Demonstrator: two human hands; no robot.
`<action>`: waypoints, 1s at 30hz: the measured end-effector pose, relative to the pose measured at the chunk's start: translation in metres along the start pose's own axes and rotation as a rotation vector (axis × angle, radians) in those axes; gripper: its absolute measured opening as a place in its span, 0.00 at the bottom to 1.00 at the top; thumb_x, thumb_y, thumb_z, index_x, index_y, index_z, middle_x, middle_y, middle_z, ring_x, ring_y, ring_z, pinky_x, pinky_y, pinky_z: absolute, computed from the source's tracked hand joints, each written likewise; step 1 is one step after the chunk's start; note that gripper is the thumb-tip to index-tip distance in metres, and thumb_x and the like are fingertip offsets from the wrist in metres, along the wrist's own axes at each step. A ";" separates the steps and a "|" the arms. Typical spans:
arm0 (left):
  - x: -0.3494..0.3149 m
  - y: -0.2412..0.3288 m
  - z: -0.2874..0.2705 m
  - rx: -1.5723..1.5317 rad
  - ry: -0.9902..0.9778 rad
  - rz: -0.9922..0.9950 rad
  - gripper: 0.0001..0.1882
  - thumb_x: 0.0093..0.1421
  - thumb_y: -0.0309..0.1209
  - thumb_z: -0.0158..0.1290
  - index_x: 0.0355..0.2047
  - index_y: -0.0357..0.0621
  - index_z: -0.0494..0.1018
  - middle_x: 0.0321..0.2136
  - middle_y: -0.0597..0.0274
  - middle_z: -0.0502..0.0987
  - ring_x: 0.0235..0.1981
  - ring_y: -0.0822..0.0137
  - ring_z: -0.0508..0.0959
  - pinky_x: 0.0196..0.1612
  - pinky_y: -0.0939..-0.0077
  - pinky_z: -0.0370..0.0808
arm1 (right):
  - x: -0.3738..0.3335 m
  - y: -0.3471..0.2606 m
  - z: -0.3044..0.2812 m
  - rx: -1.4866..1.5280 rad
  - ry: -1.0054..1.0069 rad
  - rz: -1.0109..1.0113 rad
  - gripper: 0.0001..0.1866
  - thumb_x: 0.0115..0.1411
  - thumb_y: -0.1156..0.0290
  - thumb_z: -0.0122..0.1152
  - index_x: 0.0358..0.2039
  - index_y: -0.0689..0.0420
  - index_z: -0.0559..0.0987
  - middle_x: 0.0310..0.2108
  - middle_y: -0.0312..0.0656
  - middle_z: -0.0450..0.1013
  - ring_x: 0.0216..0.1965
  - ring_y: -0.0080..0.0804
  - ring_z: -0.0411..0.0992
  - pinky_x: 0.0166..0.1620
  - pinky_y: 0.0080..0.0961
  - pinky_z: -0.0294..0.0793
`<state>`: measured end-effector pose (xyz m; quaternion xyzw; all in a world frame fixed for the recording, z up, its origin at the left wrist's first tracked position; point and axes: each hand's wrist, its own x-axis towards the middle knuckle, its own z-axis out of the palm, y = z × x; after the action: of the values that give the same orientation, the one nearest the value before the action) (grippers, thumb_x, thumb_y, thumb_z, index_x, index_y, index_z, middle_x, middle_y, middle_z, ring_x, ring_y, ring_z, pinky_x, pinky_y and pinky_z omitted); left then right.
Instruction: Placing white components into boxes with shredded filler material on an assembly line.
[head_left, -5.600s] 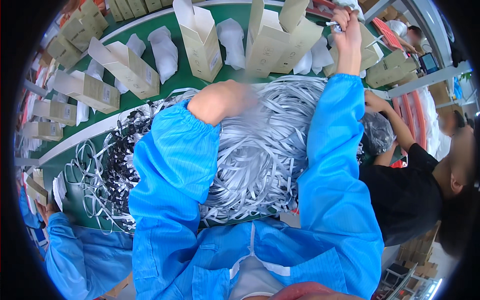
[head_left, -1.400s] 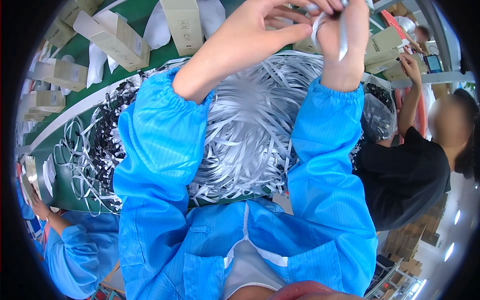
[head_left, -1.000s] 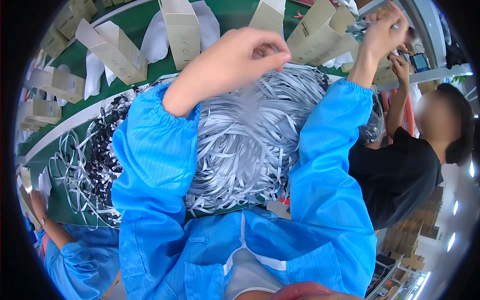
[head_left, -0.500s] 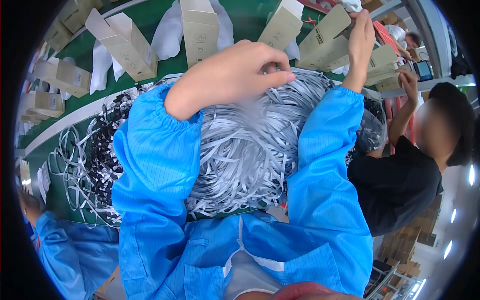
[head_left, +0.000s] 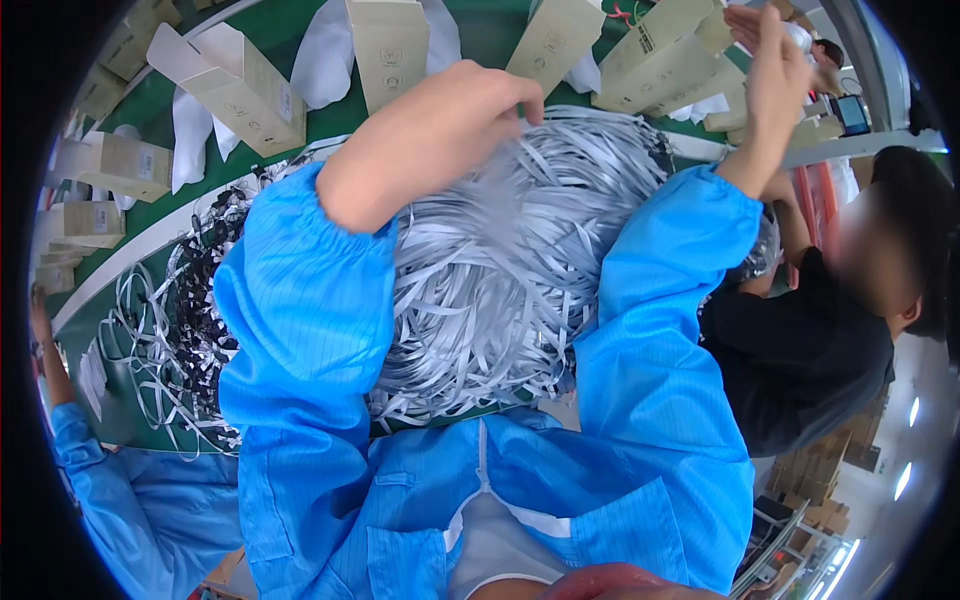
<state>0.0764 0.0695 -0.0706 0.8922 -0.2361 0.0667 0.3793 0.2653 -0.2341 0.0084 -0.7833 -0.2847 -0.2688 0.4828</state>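
Note:
A big heap of thin grey strips point(head_left: 500, 290) lies in front of me on the green belt point(head_left: 330, 120). My left hand point(head_left: 450, 110) rests on top of the heap, its fingers curled down and pinching a few strips at the far edge. My right hand point(head_left: 775, 65) is stretched out far to the upper right, beside an open tan carton point(head_left: 665, 45). Its fingers are extended and I see nothing held in them. Both my arms are in blue sleeves.
Several open tan cartons point(head_left: 235, 85) and white pouches point(head_left: 325, 50) lie along the belt beyond the heap. Dark and white strips point(head_left: 170, 330) spread out at the left. A person in black point(head_left: 800, 350) works at my right, a blue-sleeved person point(head_left: 130, 500) at my lower left.
My right hand rose from the heap holding a strip, then reached out to the cartons at the upper right. My left hand came back down onto the heap and curled into the strips.

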 end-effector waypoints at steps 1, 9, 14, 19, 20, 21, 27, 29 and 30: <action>0.000 -0.009 0.007 0.112 0.045 0.034 0.11 0.68 0.32 0.56 0.45 0.38 0.77 0.35 0.55 0.82 0.38 0.52 0.81 0.43 0.63 0.77 | -0.006 -0.027 0.000 0.018 0.002 0.040 0.25 0.76 0.55 0.49 0.43 0.67 0.81 0.40 0.45 0.80 0.42 0.30 0.79 0.47 0.23 0.76; 0.011 -0.042 0.055 0.205 -0.012 0.011 0.11 0.66 0.30 0.56 0.46 0.40 0.76 0.43 0.55 0.79 0.48 0.49 0.79 0.48 0.55 0.77 | -0.024 -0.071 0.019 0.098 -0.190 -0.010 0.24 0.75 0.58 0.53 0.31 0.66 0.83 0.27 0.38 0.79 0.30 0.22 0.77 0.37 0.19 0.75; 0.016 -0.035 0.048 0.210 -0.117 -0.060 0.09 0.67 0.31 0.54 0.44 0.41 0.76 0.40 0.54 0.80 0.46 0.48 0.79 0.47 0.55 0.77 | -0.039 -0.117 0.045 -0.016 -0.360 -0.041 0.22 0.74 0.59 0.57 0.31 0.66 0.83 0.27 0.36 0.79 0.30 0.22 0.76 0.36 0.20 0.75; 0.021 -0.026 0.035 0.226 -0.067 0.021 0.08 0.68 0.30 0.53 0.45 0.42 0.77 0.40 0.54 0.81 0.41 0.48 0.81 0.43 0.59 0.77 | -0.044 -0.127 0.054 -0.071 -0.517 -0.070 0.19 0.73 0.59 0.58 0.39 0.66 0.83 0.28 0.36 0.79 0.30 0.23 0.75 0.38 0.21 0.74; 0.023 -0.018 0.027 0.172 -0.018 0.059 0.09 0.68 0.29 0.54 0.45 0.41 0.77 0.39 0.54 0.82 0.40 0.50 0.82 0.42 0.62 0.78 | -0.051 -0.129 0.061 0.056 -0.497 -0.110 0.19 0.73 0.59 0.58 0.42 0.65 0.82 0.31 0.37 0.79 0.32 0.23 0.75 0.39 0.21 0.74; 0.025 -0.009 0.018 0.118 0.030 0.099 0.09 0.68 0.29 0.54 0.46 0.41 0.77 0.39 0.54 0.83 0.38 0.52 0.83 0.41 0.64 0.78 | -0.058 -0.129 0.069 0.181 -0.474 -0.149 0.18 0.73 0.59 0.59 0.45 0.65 0.80 0.33 0.37 0.79 0.34 0.23 0.75 0.40 0.21 0.73; 0.037 0.016 -0.008 -0.327 0.445 0.693 0.07 0.67 0.24 0.57 0.44 0.37 0.76 0.39 0.60 0.81 0.39 0.70 0.81 0.41 0.75 0.77 | -0.060 -0.126 0.094 0.599 -0.731 -0.031 0.22 0.71 0.56 0.63 0.52 0.63 0.77 0.42 0.40 0.77 0.41 0.24 0.74 0.44 0.21 0.72; 0.036 0.024 -0.015 -0.443 0.583 0.960 0.07 0.65 0.22 0.60 0.42 0.37 0.75 0.39 0.63 0.79 0.40 0.75 0.79 0.41 0.77 0.76 | -0.057 -0.124 0.099 0.744 -0.867 0.048 0.24 0.69 0.55 0.64 0.54 0.63 0.76 0.44 0.41 0.76 0.44 0.24 0.74 0.46 0.22 0.72; 0.026 0.042 -0.022 -0.286 0.560 0.784 0.09 0.65 0.22 0.59 0.44 0.37 0.75 0.40 0.63 0.79 0.40 0.75 0.79 0.39 0.77 0.76 | -0.056 -0.121 0.097 0.805 -0.923 0.094 0.26 0.69 0.54 0.65 0.55 0.62 0.75 0.46 0.41 0.76 0.45 0.25 0.73 0.47 0.22 0.72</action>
<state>0.0810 0.0504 -0.0198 0.6232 -0.4496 0.4082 0.4929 0.1548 -0.1115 0.0046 -0.5869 -0.5087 0.2483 0.5790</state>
